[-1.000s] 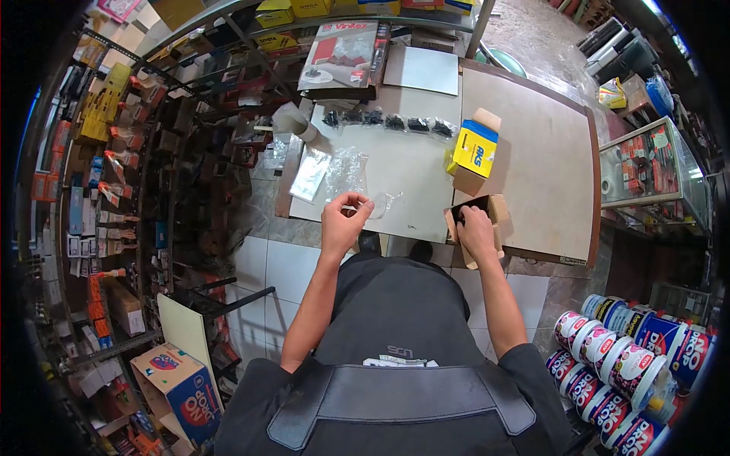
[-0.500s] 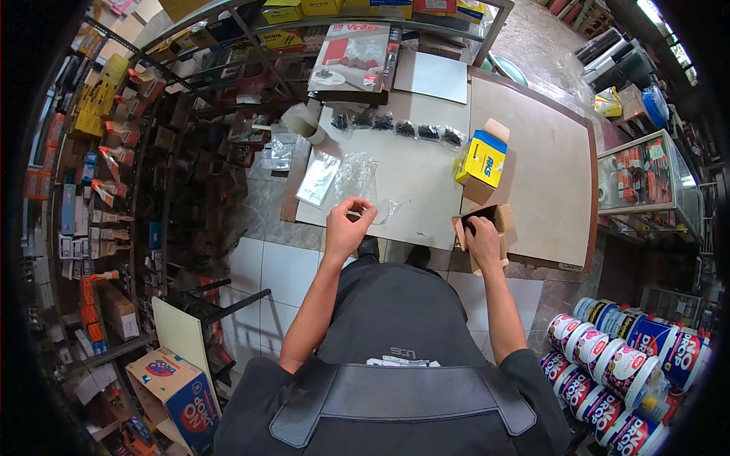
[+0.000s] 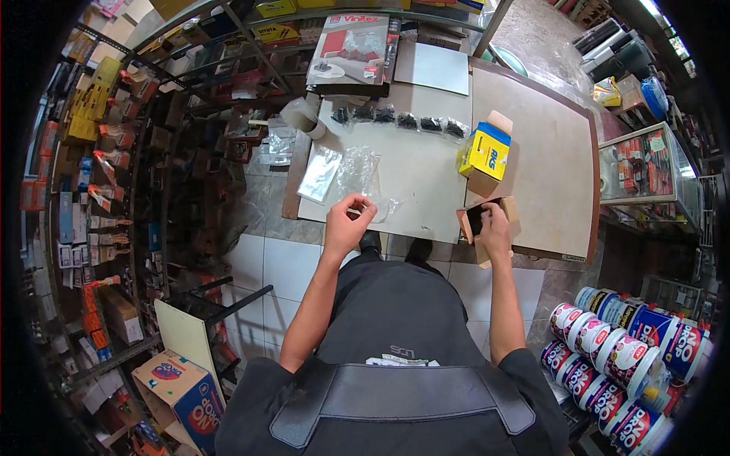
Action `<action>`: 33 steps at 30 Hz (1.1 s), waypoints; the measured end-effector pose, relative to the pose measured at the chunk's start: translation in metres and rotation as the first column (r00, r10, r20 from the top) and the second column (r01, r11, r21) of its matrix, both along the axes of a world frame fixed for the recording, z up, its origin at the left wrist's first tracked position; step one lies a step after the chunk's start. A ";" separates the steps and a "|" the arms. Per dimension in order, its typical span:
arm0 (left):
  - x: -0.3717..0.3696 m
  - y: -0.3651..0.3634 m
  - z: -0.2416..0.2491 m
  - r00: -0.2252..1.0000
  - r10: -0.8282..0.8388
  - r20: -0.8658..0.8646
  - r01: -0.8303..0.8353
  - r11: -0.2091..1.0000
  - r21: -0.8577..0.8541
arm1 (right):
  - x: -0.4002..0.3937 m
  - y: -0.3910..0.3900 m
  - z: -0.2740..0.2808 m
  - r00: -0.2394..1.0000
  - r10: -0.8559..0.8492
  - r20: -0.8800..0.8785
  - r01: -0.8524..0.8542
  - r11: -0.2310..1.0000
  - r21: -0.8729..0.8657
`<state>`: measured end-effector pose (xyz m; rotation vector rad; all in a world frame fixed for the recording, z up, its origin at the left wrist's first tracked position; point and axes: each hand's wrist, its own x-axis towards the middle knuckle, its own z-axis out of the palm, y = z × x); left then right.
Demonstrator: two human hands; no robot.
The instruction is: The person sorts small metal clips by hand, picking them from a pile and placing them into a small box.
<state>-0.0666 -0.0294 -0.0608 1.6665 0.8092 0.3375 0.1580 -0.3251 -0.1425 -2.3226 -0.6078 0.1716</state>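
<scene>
My left hand (image 3: 349,226) is closed in a pinch at the table's near edge. Thin clear plastic, apparently a small plastic bag (image 3: 391,209), shows at its fingertips. Larger clear plastic (image 3: 357,172) lies just beyond, beside a stack of flat clear bags (image 3: 320,174). My right hand (image 3: 495,231) is over the mouth of an open cardboard box (image 3: 470,223), fingers bent together; what they grip is hidden. The box's inside is dark, its flaps folded out. A yellow and blue AKS box (image 3: 487,158) stands behind it. Several small bags of black pieces (image 3: 407,121) lie in a row.
A Vinilex box (image 3: 350,53) and a white board (image 3: 432,68) rest at the table's (image 3: 544,167) far side. A whitish cup (image 3: 304,118) stands at its left edge. Stocked shelves (image 3: 99,190) line the left; paint pails (image 3: 608,349) are stacked at lower right.
My right hand has risen from inside the cardboard box to its mouth, and the box has tilted and shifted slightly right. My left hand stays nearly still.
</scene>
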 end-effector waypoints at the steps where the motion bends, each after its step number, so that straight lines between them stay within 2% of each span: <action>1: -0.002 0.001 0.000 1.000 0.001 -0.003 -0.001 1.000 -0.002 | 0.003 -0.001 0.000 1.000 0.001 -0.003 -0.001 1.000 -0.002; 2: -0.003 0.002 0.000 1.000 0.010 -0.008 -0.010 1.000 -0.021 | 0.006 -0.002 -0.001 0.970 -0.050 -0.238 0.089 0.984 0.154; 4: -0.005 0.003 -0.001 1.000 0.017 -0.014 -0.018 0.999 -0.040 | 0.009 0.000 0.003 0.749 -0.026 -0.662 0.353 0.861 0.366; 5: -0.005 0.004 -0.002 1.000 0.022 -0.014 -0.023 0.998 -0.057 | 0.009 0.000 0.005 0.583 0.164 -0.796 0.503 0.697 0.512; 6: -0.006 0.004 -0.001 1.000 0.027 -0.014 -0.028 0.997 -0.075 | 0.009 0.004 0.006 0.582 0.161 -0.797 0.504 0.697 0.510; 8: -0.006 0.004 0.000 0.999 0.027 -0.020 -0.029 0.996 -0.084 | 0.010 0.018 0.008 0.358 0.516 -0.778 0.622 0.490 0.611; 10: -0.008 0.005 0.000 0.999 0.034 -0.028 -0.037 0.996 -0.087 | 0.004 0.041 0.018 0.309 0.505 -0.806 0.642 0.514 0.568; 12: -0.010 0.006 -0.001 0.999 0.033 -0.010 -0.033 0.996 -0.087 | 0.005 0.065 0.010 0.181 0.598 -0.781 0.717 0.464 0.521; 14: -0.012 0.005 0.003 0.999 0.045 -0.021 -0.046 0.995 -0.085 | 0.001 0.089 -0.003 0.179 0.596 -0.783 0.692 0.489 0.531; 16: -0.016 0.005 0.004 0.998 0.059 -0.031 -0.062 0.995 -0.081 | -0.001 0.113 -0.026 0.337 0.307 -0.890 0.491 0.749 0.444; 17: -0.018 0.005 0.003 0.997 0.067 -0.023 -0.069 0.994 -0.086 | -0.002 0.125 -0.039 0.401 0.231 -0.887 0.400 0.826 0.396; 18: -0.020 0.005 0.003 0.997 0.076 -0.015 -0.077 0.993 -0.091 | -0.003 0.136 -0.037 0.398 0.239 -0.886 0.393 0.828 0.400; 19: -0.021 0.005 0.003 0.996 0.084 -0.016 -0.085 0.993 -0.086 | -0.005 0.147 -0.036 0.578 0.065 -0.813 0.190 0.959 0.212; 20: -0.023 0.004 0.003 0.995 0.093 -0.017 -0.095 0.991 -0.093 | -0.006 0.155 -0.034 0.753 -0.048 -0.656 0.027 0.999 -0.041; 21: -0.026 0.003 0.004 0.994 0.104 -0.020 -0.106 0.989 -0.100 | -0.005 0.158 -0.044 0.752 -0.037 -0.659 0.017 0.999 -0.037; 22: -0.028 0.003 0.004 0.993 0.115 -0.023 -0.117 0.989 -0.094 | -0.004 0.161 -0.059 0.906 0.042 -0.421 -0.085 0.993 -0.084; 23: -0.030 0.002 0.004 0.993 0.119 -0.026 -0.121 0.988 -0.095 | -0.003 0.164 -0.073 0.978 0.142 -0.153 -0.165 0.974 -0.154; 26: -0.034 0.002 0.003 0.992 0.123 -0.031 -0.126 0.988 -0.094 | -0.010 0.172 -0.052 0.976 0.212 -0.056 -0.218 0.966 -0.142; 29: -0.034 0.000 0.002 0.992 0.118 -0.039 -0.121 0.988 -0.095 | -0.010 0.178 -0.041 0.963 0.266 -0.027 -0.265 0.935 -0.234; 33: -0.029 -0.001 0.002 0.993 0.103 -0.052 -0.108 0.991 -0.083 | -0.006 0.172 -0.033 0.948 0.316 -0.048 -0.319 0.921 -0.223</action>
